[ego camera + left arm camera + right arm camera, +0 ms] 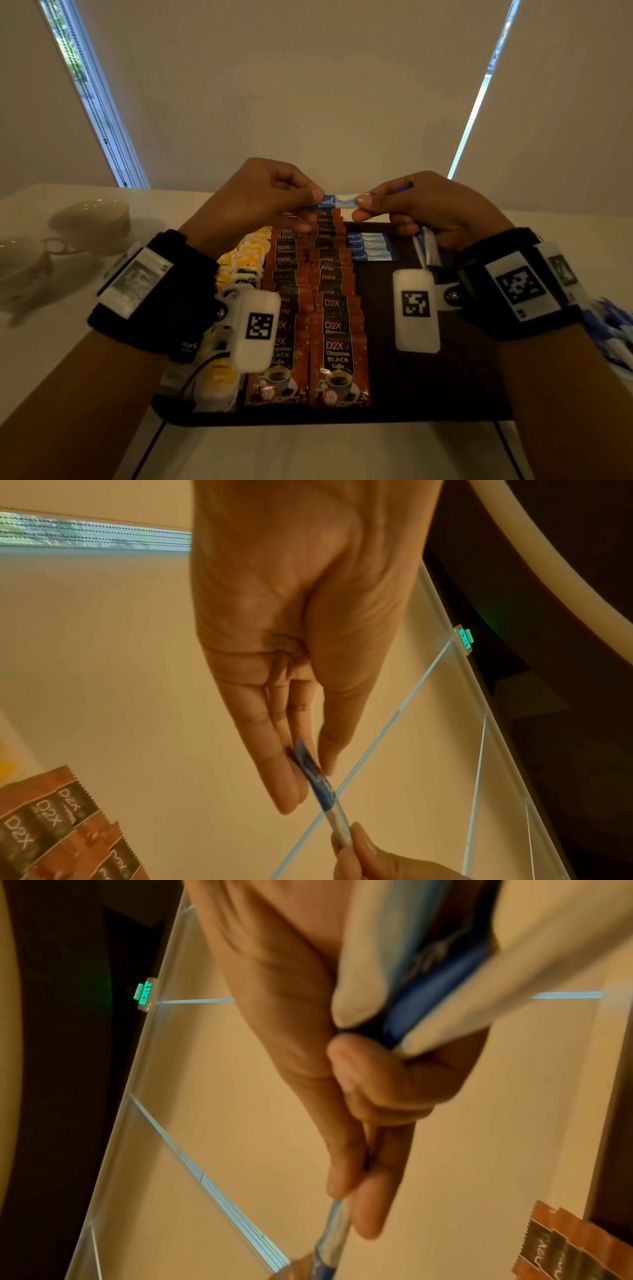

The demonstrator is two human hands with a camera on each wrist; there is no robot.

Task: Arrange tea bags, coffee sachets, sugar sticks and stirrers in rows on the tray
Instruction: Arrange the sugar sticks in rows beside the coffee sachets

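Note:
Both hands hold one blue-and-white sugar stick [337, 201] level above the far end of the dark tray [428, 387]. My left hand [270, 197] pinches its left end between thumb and fingers [291, 777]. My right hand [421, 209] pinches its right end [334, 1223] and also grips a bundle of more sugar sticks [426, 250] in its curled fingers [394, 1085]. On the tray lie a column of yellow and white tea bags [245, 263], two columns of brown coffee sachets [325, 308] and a short stack of sugar sticks [368, 246].
Two pale teacups [92, 224] stand on the white table at the left. A heap of blue-and-white sticks [613, 329] lies at the right edge, beside my right wrist. The tray's right half is bare dark surface. Roller blinds hang behind the table.

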